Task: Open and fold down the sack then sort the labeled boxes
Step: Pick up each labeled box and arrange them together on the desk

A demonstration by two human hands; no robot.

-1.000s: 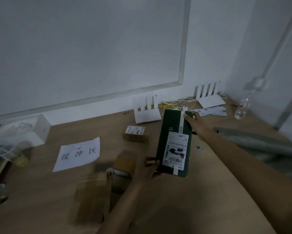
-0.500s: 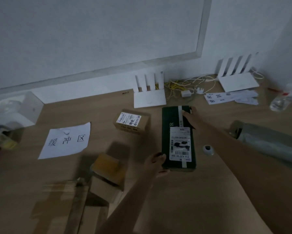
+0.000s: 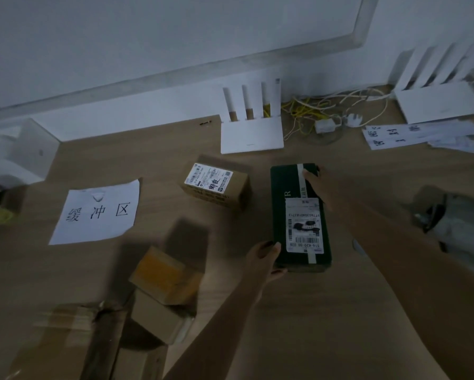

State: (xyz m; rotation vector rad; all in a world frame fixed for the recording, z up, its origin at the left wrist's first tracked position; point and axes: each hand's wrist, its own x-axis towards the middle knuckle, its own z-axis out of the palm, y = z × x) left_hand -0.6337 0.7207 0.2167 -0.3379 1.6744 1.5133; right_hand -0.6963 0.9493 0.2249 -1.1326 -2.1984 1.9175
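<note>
Green box (image 3: 300,215) w/ white shipping label lies flat on the wooden table (image 3: 326,311), just right of a small brown labeled box (image 3: 216,185) and in front of the white router (image 3: 251,133). Both hands are on it. Left hand (image 3: 266,259) grips the near left corner, thumb on the top face, fingers curled under the near edge. Right hand (image 3: 319,187) rests over the far right end, fingers lying on the top by the tape strip; can't tell if they wrap the far edge.

Progress, as a guess: sack step looks done. Grey sack (image 3: 455,226) lies on its side at the right edge, well apart from the boxes, tho its mouth isn't clear enough to confirm it's folded down. Sorting is underway, w/ 2 labeled boxes set out side by side toward the back. Green one seems placed but not let go yet.

Still left: about 3 more brown cartons (image 3: 164,272) piled at lower left, blurred, labels not readable. Paper sign (image 3: 97,212) w/ 3 handwritten characters sits left of the small box w/ nothing on it; more paper slips (image 3: 419,134) lie at back right near a 2nd router (image 3: 435,102).
</note>
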